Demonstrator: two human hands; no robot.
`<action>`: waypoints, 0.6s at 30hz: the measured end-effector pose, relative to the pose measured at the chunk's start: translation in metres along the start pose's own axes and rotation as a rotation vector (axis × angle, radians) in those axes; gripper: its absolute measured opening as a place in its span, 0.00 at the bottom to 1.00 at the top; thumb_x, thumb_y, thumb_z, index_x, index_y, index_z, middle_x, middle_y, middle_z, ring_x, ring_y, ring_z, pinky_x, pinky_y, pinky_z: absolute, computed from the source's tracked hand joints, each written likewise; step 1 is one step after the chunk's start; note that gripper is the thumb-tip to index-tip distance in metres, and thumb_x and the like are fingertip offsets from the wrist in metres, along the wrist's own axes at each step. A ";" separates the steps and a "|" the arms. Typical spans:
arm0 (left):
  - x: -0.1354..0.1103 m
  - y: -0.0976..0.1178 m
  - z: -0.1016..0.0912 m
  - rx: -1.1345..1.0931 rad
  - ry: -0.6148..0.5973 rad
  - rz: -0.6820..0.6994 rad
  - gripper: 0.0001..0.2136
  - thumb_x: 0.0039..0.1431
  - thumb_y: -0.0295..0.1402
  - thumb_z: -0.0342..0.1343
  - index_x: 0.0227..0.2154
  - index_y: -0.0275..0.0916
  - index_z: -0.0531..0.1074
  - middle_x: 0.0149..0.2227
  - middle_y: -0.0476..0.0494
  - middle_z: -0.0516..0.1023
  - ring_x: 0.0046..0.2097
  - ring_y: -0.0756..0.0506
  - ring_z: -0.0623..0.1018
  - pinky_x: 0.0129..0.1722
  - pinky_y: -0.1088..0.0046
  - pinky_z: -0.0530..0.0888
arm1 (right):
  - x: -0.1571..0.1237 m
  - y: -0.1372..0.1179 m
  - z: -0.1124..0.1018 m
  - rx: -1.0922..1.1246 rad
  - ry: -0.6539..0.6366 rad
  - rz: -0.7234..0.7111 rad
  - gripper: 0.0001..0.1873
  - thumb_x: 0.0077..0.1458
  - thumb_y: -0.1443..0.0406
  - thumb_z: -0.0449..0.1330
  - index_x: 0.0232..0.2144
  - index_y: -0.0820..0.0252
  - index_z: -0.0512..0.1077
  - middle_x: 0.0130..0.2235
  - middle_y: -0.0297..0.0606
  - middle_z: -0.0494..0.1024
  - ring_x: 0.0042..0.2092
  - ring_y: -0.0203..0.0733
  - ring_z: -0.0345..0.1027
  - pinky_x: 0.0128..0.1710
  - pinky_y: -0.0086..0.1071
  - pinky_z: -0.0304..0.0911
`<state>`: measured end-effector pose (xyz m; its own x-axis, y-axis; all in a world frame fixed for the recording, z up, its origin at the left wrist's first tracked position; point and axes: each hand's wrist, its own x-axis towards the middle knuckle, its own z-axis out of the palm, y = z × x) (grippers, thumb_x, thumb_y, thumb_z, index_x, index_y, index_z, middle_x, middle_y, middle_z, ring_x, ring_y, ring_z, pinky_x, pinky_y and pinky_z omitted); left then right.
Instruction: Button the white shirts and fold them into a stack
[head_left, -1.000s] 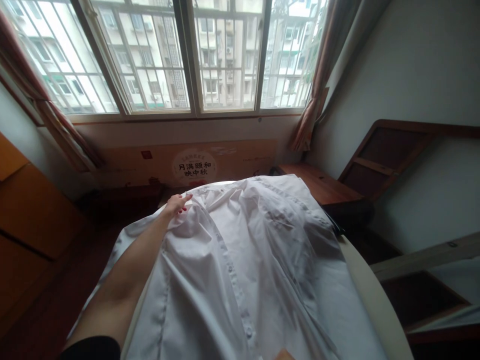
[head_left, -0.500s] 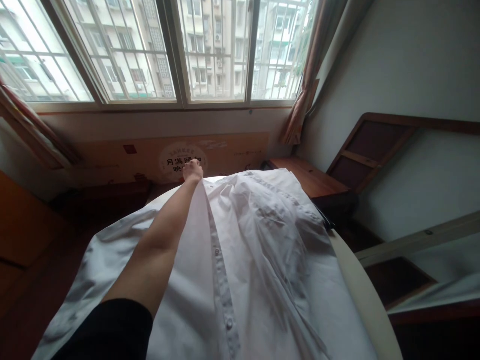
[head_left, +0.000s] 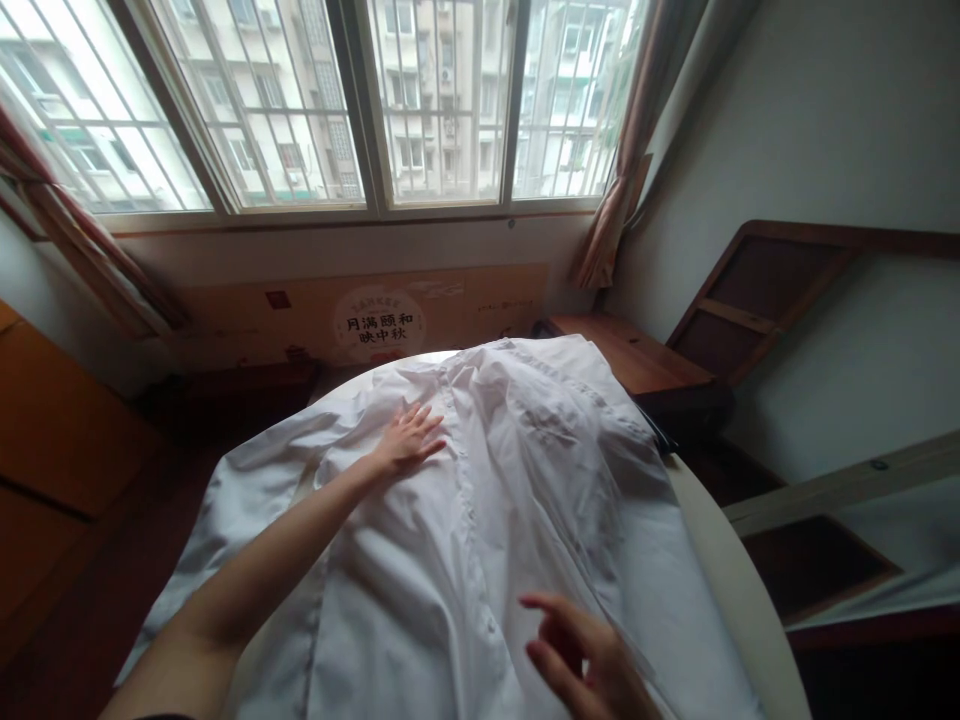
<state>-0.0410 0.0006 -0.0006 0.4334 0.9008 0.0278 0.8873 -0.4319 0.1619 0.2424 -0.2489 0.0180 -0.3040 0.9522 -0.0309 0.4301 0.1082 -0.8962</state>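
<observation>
A white button-up shirt (head_left: 480,520) lies spread face up over a round cream table (head_left: 731,580), its button placket running down the middle. My left hand (head_left: 409,440) rests flat on the shirt's upper left chest, fingers stretched out. Near the bottom edge my right hand (head_left: 585,665) hovers just over the shirt's lower right part, fingers loosely spread, holding nothing. The shirt's left sleeve hangs off the table's left side.
A barred window (head_left: 375,100) with curtains fills the far wall, and a printed cardboard box (head_left: 379,320) stands under it. A wooden side table (head_left: 630,360) and a wooden frame (head_left: 757,300) lean at the right. Wooden furniture (head_left: 52,440) stands at the left.
My left hand let go of the shirt's front edge near the collar and came back to lie flat on the chest. My right hand has come into view at the bottom.
</observation>
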 end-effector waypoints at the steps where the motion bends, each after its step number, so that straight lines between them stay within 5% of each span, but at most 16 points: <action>1: -0.009 0.002 0.001 0.005 -0.029 0.001 0.30 0.61 0.53 0.40 0.63 0.46 0.55 0.67 0.40 0.49 0.67 0.36 0.47 0.63 0.49 0.44 | 0.006 0.001 -0.013 -0.039 0.158 -0.010 0.20 0.57 0.55 0.56 0.47 0.59 0.69 0.33 0.38 0.74 0.32 0.39 0.68 0.32 0.30 0.65; 5: -0.028 0.009 0.003 0.015 -0.059 -0.044 0.30 0.61 0.51 0.42 0.63 0.45 0.54 0.67 0.38 0.49 0.67 0.35 0.48 0.62 0.48 0.47 | 0.045 0.016 -0.087 -0.274 0.701 -0.082 0.25 0.53 0.52 0.57 0.49 0.60 0.67 0.47 0.47 0.70 0.47 0.49 0.66 0.43 0.40 0.66; 8: -0.029 0.018 -0.002 0.014 -0.010 -0.075 0.28 0.61 0.49 0.44 0.61 0.44 0.58 0.65 0.38 0.54 0.66 0.35 0.53 0.61 0.50 0.51 | 0.082 0.036 -0.140 -0.441 0.822 -0.070 0.33 0.47 0.52 0.60 0.53 0.63 0.64 0.54 0.52 0.66 0.55 0.55 0.61 0.52 0.46 0.60; 12: -0.024 0.056 -0.011 0.008 0.173 0.005 0.25 0.61 0.44 0.48 0.58 0.41 0.62 0.62 0.36 0.61 0.63 0.36 0.59 0.60 0.53 0.55 | 0.121 0.058 -0.182 -0.488 0.722 0.109 0.41 0.43 0.54 0.64 0.56 0.68 0.61 0.50 0.54 0.70 0.51 0.56 0.65 0.49 0.44 0.62; 16: -0.019 0.120 -0.012 -0.026 0.283 0.489 0.27 0.62 0.46 0.45 0.61 0.42 0.58 0.65 0.39 0.55 0.66 0.38 0.53 0.63 0.55 0.50 | 0.138 0.060 -0.192 -0.418 0.439 0.215 0.30 0.46 0.57 0.62 0.48 0.70 0.69 0.32 0.42 0.76 0.32 0.44 0.70 0.34 0.35 0.65; 18: -0.016 0.148 -0.005 -0.031 0.254 0.711 0.27 0.62 0.48 0.45 0.61 0.43 0.58 0.65 0.40 0.56 0.66 0.39 0.52 0.64 0.55 0.48 | 0.141 0.054 -0.191 -0.442 0.413 0.179 0.21 0.46 0.58 0.62 0.40 0.68 0.73 0.30 0.40 0.75 0.31 0.42 0.69 0.32 0.32 0.63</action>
<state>0.0828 -0.0775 0.0276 0.8466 0.3901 0.3622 0.4011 -0.9148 0.0478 0.3858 -0.0543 0.0498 0.1204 0.9887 0.0890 0.7813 -0.0391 -0.6229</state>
